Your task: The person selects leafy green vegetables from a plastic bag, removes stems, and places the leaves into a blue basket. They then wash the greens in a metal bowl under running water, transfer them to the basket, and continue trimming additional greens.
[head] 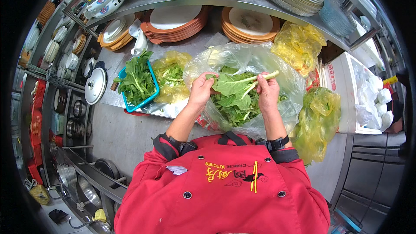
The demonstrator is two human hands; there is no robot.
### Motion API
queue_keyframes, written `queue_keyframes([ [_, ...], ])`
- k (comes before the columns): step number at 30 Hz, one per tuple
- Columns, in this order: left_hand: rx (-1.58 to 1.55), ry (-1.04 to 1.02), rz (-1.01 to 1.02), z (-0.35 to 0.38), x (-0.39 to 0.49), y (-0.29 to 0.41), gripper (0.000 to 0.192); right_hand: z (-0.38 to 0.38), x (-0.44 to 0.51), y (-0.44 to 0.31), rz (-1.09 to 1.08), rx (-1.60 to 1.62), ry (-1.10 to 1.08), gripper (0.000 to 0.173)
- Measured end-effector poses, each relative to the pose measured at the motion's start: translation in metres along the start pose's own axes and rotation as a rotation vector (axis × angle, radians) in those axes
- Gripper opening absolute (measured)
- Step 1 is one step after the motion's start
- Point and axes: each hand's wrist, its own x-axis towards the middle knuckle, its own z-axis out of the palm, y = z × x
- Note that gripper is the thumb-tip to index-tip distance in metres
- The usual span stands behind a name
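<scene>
A stalk of leafy greens stretches between both hands, above a large clear plastic bag. Its pale stem end points up to the right, past the fingers of my right hand, which pinch the stem. My left hand grips the leaf end between thumb and fingers. More leafy greens fill the open mouth of the bag below. Left of the bag, a yellow plastic bag lies open with greens inside. Beside that stands a teal plastic basket heaped with leaves.
Stacks of brown-rimmed plates sit at the back under a metal shelf. On the right are yellow plastic bags and a white foam box with wrapped white items. A pot lid leans at the counter's left end, near crowded shelving.
</scene>
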Motion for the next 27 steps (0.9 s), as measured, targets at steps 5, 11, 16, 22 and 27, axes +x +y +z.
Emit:
queue_keyframes([
  [5,-0.092,-0.068,0.027,-0.002,-0.003,0.004,0.021,-0.006,0.003,0.002,-0.055,0.06,-0.037,0.016],
  [11,0.264,-0.103,0.039,-0.004,-0.003,0.003,0.03,-0.001,0.002,0.003,-0.081,0.001,-0.105,0.015],
  [16,0.613,0.031,0.355,-0.004,-0.002,-0.006,0.012,0.008,-0.006,0.003,-0.064,-0.088,-0.187,0.014],
  [22,0.668,0.468,0.491,-0.01,0.0,-0.006,0.013,0.018,-0.01,0.017,-0.012,-0.051,-0.074,0.014],
  [27,0.584,0.805,0.609,-0.093,0.037,0.006,0.02,0.008,-0.001,0.011,-0.067,-0.032,0.042,0.018],
])
